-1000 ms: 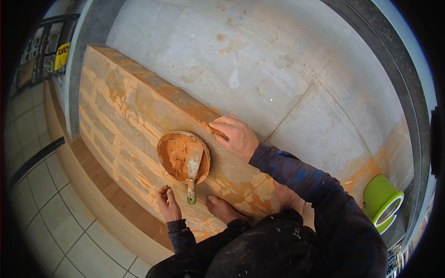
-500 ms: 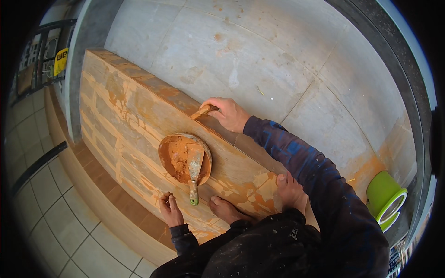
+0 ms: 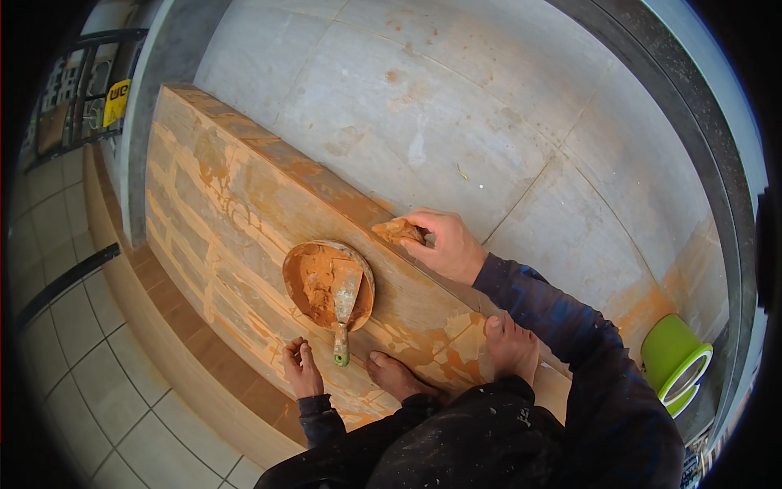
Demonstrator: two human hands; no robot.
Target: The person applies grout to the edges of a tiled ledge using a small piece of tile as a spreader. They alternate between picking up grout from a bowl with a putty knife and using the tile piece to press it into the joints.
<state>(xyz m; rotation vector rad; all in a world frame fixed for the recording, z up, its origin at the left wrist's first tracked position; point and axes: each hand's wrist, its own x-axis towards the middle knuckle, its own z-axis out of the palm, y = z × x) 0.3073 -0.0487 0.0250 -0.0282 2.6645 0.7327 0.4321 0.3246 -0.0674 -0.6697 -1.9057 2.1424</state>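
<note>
Grey large-format tiles (image 3: 383,122) fill the far and right side, spotted with orange-brown stains. Wood-look tiled step (image 3: 261,196) runs diagonally, far left to near right, face streaked with orange paste, thickest along the joint lines. Paler square tiles (image 3: 106,367) at left, beyond the step's edging.

Right hand (image 3: 450,243): thumb and fingers pinching a small paste-coated piece (image 3: 395,230), at the step's long far edge, right of and slightly beyond the bowl. Type of piece unclear under the coating; can't tell whether it touches the edge.

Left hand (image 3: 302,371): fingers curled, thumb close to fingertips, low over the step at near left of the bowl. Can't tell if anything is in it.

Bowl (image 3: 371,281) sits on the step between the hands, orange paste (image 3: 313,284) inside. Putty knife (image 3: 344,303) lies in it, smeared blade down in the bowl, green-ended handle sticking out over the near rim.

Bare feet: left foot (image 3: 399,379) just near-right of the handle, right foot (image 3: 513,349) further right. Green bucket (image 3: 669,352) well apart at near right. Far left: black railing (image 3: 81,98), yellow sign (image 3: 116,102).
</note>
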